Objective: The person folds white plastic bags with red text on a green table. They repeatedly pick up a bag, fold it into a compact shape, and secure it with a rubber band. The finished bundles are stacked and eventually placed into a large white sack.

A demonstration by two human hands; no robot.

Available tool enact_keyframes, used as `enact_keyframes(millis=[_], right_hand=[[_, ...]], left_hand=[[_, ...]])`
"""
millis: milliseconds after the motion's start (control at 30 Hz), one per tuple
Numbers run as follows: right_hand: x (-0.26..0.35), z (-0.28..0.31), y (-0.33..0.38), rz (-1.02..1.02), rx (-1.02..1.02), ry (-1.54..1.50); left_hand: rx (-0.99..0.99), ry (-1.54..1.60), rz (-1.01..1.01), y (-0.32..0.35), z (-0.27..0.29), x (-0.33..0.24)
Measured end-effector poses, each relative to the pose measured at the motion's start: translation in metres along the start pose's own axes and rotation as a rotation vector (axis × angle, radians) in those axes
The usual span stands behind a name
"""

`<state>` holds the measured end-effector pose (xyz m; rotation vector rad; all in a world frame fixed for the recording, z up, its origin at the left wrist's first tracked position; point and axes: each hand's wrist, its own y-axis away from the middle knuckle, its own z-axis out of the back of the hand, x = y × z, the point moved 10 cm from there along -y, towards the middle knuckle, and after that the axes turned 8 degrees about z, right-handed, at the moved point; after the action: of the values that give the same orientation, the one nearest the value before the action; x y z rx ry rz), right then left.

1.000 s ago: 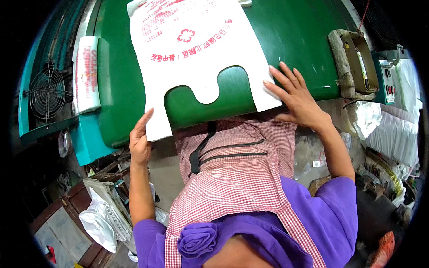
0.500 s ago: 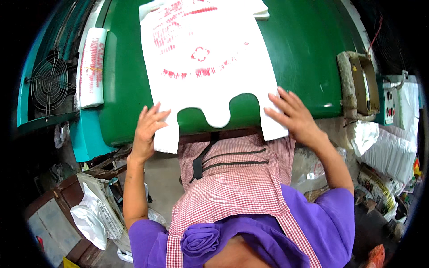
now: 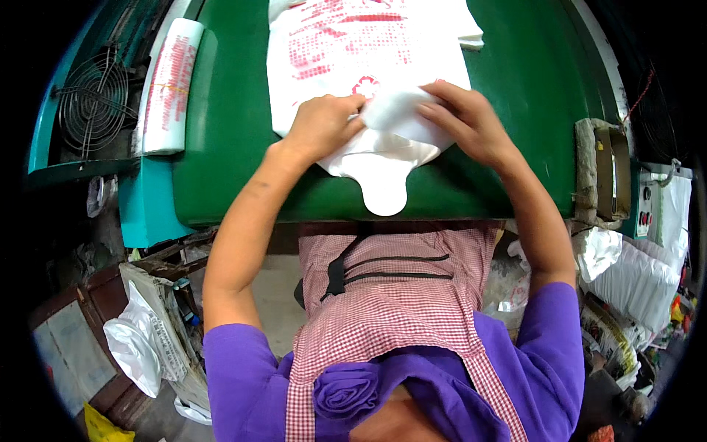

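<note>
**Op A:** I'm looking down at a stack of white plastic bags (image 3: 368, 51) printed in red, lying flat on the green work surface (image 3: 228, 147) and running off toward its far edge. The near end of the stack is folded up on itself, close to the near edge, with one rounded tab hanging toward me.

**Op B:** Hands?

**Op A:** My left hand (image 3: 324, 125) is curled, its fingers pinching the folded-over handle end from the left. My right hand (image 3: 464, 121) lies flatter, fingers pressed together on top of the same fold from the right. Both are touching the plastic; neither is spread.

**Op B:** What worries you?

**Op A:** The film looks thin and slick, so I'd judge the layers could slide against each other. If one hand pulls harder than the other, the fold may skew and the stack fan out. The tab near the edge could also drag the bundle off the near edge if the grip loosens.

**Op B:** Anything nearby to snag on?

**Op A:** A wrapped roll of bags (image 3: 169, 88) sits along the left edge, well apart from my hands. The fan grille (image 3: 92, 99) beyond it is further left. My checked apron (image 3: 398, 309) is just below the near edge; a loose tab might catch there.
</note>
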<state>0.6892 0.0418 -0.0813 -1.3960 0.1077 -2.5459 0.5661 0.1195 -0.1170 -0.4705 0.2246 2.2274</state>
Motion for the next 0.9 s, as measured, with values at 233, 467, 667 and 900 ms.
enact_keyframes(millis=[233, 467, 667, 900], right_hand=[[-0.008, -0.057, -0.014, 0.024, 0.118, 0.443], [-0.04, -0.031, -0.026, 0.034, 0.113, 0.803], [0.026, -0.039, -0.016, 0.285, 0.049, 0.627], [-0.001, -0.051, 0.0, 0.282, 0.008, 0.643]], left_hand=[[-0.309, -0.042, -0.409, 0.092, 0.019, -0.032], [-0.258, -0.129, -0.399, 0.074, 0.002, -0.051], [0.085, 0.227, -0.009, -0.022, 0.002, 0.029], [-0.182, -0.182, -0.28, 0.05, 0.021, -0.034]])
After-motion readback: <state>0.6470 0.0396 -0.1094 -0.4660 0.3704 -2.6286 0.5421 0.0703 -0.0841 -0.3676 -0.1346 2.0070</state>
